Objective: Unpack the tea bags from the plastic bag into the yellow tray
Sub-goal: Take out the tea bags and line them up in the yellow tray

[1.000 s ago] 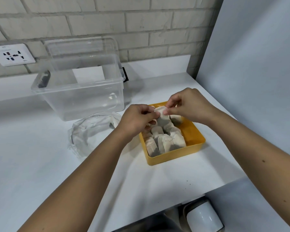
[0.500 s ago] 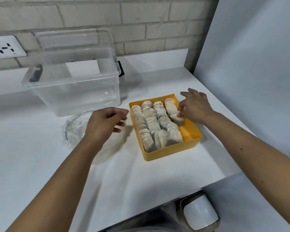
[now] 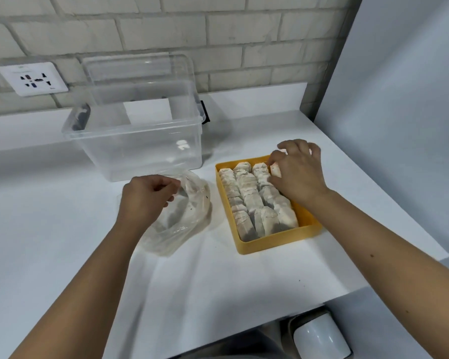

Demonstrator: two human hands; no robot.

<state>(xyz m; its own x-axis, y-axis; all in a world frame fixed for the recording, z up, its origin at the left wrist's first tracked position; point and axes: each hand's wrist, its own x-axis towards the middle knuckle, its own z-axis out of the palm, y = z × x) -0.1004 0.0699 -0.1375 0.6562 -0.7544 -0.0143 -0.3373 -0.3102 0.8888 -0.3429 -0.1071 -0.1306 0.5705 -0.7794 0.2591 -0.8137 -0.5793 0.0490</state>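
The yellow tray sits under your right hand, whose curled fingers press the tea bags at its far corner. Your left hand pinches the plastic bag rim, just left of the tray.

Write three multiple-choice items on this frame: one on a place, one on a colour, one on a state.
1. Where does the plastic bag lie?
A. left of the tray
B. inside the clear bin
C. right of the tray

2. What colour is the tray?
A. blue
B. yellow
C. green

3. What is the left hand doing?
A. resting flat
B. pinching the bag's rim
C. lifting the tray

Key: 1 A, the bag sits beside the tray's left wall. 2 B, its walls are yellow. 3 B, its fingers close on the bag's upper edge.
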